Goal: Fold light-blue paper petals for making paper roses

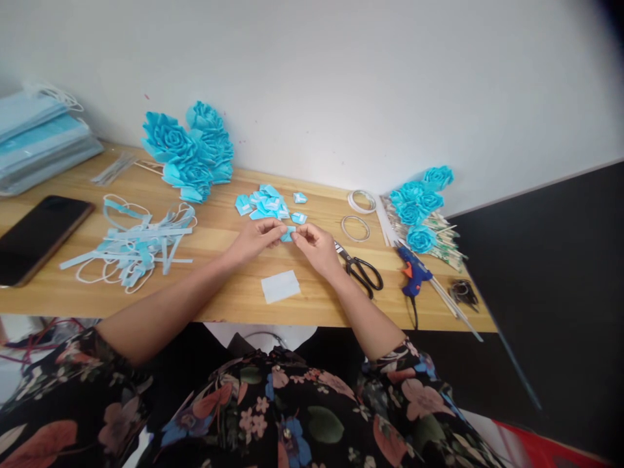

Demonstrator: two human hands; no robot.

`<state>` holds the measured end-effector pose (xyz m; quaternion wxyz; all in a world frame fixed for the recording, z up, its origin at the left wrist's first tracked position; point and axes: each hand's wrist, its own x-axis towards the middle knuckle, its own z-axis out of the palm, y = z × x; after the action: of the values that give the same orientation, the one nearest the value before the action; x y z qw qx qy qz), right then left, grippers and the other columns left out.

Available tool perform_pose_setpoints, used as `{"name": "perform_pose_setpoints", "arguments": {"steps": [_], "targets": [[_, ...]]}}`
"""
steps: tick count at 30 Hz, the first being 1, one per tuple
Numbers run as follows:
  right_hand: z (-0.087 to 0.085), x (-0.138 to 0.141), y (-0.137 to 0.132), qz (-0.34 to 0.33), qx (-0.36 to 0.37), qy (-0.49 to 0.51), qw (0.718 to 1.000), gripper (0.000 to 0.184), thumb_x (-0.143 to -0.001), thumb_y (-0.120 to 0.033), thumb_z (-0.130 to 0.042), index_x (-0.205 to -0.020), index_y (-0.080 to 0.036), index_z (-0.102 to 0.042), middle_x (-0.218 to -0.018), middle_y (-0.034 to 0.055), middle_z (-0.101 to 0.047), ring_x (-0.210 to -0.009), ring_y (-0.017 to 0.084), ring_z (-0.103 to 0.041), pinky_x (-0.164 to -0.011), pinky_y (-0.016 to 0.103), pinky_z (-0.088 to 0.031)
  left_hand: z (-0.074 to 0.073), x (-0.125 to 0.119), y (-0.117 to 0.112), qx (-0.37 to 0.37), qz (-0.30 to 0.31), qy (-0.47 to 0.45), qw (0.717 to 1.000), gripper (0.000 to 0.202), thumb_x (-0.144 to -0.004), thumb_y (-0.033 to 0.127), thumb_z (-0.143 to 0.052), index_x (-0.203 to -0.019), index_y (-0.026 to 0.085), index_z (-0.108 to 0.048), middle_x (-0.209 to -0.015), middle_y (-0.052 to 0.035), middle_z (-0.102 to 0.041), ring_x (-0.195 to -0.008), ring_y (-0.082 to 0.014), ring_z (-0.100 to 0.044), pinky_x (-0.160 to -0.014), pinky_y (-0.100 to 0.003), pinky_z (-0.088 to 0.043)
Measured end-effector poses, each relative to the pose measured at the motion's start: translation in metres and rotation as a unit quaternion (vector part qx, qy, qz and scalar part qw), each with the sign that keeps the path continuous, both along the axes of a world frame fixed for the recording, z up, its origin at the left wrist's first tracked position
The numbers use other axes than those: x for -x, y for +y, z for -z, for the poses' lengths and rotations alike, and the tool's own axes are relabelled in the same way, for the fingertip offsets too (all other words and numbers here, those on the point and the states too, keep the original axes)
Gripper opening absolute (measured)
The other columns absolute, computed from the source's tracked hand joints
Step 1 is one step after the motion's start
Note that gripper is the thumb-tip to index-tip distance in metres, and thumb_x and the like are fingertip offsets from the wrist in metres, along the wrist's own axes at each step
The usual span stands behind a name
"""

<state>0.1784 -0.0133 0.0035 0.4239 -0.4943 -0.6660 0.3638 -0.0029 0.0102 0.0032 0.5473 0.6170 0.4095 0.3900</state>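
Observation:
Between my two hands, above the middle of the wooden table, is a small folded blue piece (pixel 288 234) of mask-like fabric. My left hand (pixel 258 237) pinches its left side with thumb and forefinger. From the right, my right hand (pixel 316 247) pinches the other side; its fingers partly cover the piece. Just beyond lies a pile of similar folded blue pieces (pixel 266 201), with two loose ones to its right. Nearer to me rests a flat pale rectangle (pixel 281 286). Black-handled scissors (pixel 361 266) lie beside my right wrist, partly behind it.
At left are a phone (pixel 41 237), tangled strips with ear loops (pixel 134 244), stacked face masks (pixel 41 140) and blue fabric flowers (pixel 190 153). Toward the right are tape rolls (pixel 355 228), a blue glue gun (pixel 415 270), sticks (pixel 446 296) and smaller blue flowers (pixel 414 205).

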Motion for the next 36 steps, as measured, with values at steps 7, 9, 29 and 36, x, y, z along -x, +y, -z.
{"name": "perform_pose_setpoints", "arguments": {"steps": [7, 9, 29, 36], "targets": [[0.0, 0.0, 0.0, 0.005, 0.0, 0.002, 1.0, 0.021, -0.083, -0.038, -0.059, -0.074, -0.019, -0.056, -0.067, -0.0027, -0.054, -0.062, 0.01, -0.047, -0.061, 0.023, -0.038, 0.003, 0.0, 0.001, -0.013, 0.025, 0.002, 1.0, 0.03, -0.074, 0.044, -0.066, -0.072, 0.015, -0.057, -0.063, 0.0035, -0.052, -0.058, -0.0077, -0.044, -0.056, -0.022, -0.033], [0.0, 0.0, 0.0, 0.004, 0.002, 0.001, 1.0, 0.021, -0.082, -0.038, -0.059, -0.074, -0.019, -0.057, -0.067, -0.0026, -0.054, -0.062, 0.011, -0.047, -0.06, 0.024, -0.038, 0.004, -0.001, 0.001, -0.016, 0.023, 0.002, 1.0, 0.03, -0.074, 0.044, -0.066, -0.071, 0.015, -0.056, -0.062, 0.0038, -0.05, -0.057, -0.0075, -0.042, -0.055, -0.022, -0.031], [-0.005, -0.025, 0.015, 0.077, -0.035, 0.069, 0.994, 0.023, -0.085, -0.043, -0.059, -0.084, -0.02, -0.065, -0.076, 0.0003, -0.065, -0.069, 0.013, -0.057, -0.07, 0.027, -0.047, 0.007, 0.0, 0.002, 0.071, 0.008, -0.069, 0.995, 0.029, -0.068, 0.04, -0.071, -0.072, 0.015, -0.058, -0.063, 0.0029, -0.057, -0.055, -0.0071, -0.049, -0.057, -0.021, -0.039], [-0.007, -0.005, 0.008, -0.04, -0.002, 0.055, 0.998, 0.028, -0.08, -0.04, -0.066, -0.1, -0.021, -0.069, -0.096, 0.0026, -0.07, -0.081, 0.014, -0.062, -0.076, 0.028, -0.049, 0.008, 0.002, 0.003, 0.053, 0.047, -0.023, 0.997, 0.026, -0.071, 0.038, -0.068, -0.069, 0.016, -0.055, -0.06, 0.0032, -0.054, -0.053, -0.0071, -0.047, -0.053, -0.021, -0.036]]}}
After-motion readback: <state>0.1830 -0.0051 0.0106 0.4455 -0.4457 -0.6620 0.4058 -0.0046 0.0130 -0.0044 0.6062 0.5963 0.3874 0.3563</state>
